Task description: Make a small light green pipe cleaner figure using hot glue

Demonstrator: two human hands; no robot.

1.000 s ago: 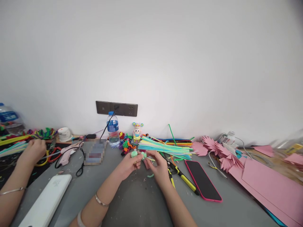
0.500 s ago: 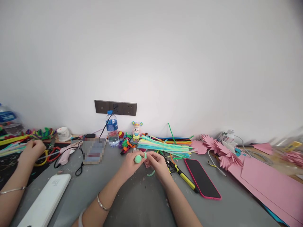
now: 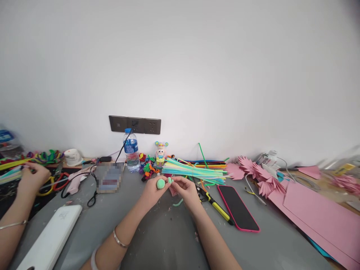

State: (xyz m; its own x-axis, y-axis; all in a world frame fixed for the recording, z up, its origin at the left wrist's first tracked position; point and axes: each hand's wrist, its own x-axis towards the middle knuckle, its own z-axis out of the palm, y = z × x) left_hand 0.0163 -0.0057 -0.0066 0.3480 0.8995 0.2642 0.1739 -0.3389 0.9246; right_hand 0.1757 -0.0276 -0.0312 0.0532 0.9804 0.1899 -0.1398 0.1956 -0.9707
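My left hand [image 3: 150,193] is closed round a mint-green pipe cleaner piece with a round, coiled-looking end [image 3: 161,183] facing me. My right hand [image 3: 188,192] pinches a small green bit [image 3: 170,180] between thumb and fingertips, right against the left fingers. Whether the two green parts join is hidden by the fingers. On the table just below lies a short curved mint-green strip [image 3: 178,203]. A pink piece [image 3: 173,191] shows between my hands. Behind them is a bundle of pastel pipe cleaners [image 3: 197,171].
Yellow-handled pliers [image 3: 219,208] and a pink-cased phone [image 3: 239,208] lie to the right, before pink paper sheets [image 3: 320,217]. A water bottle [image 3: 131,150] and small figurine [image 3: 160,153] stand behind. At left are a white power bank-like slab [image 3: 53,236], a pink glue gun [image 3: 74,184] and another person's hand [image 3: 35,176].
The whole view has shifted slightly. My fingers have adjusted a little round the green piece, both hands staying together. The other person's fingers at left have changed position.
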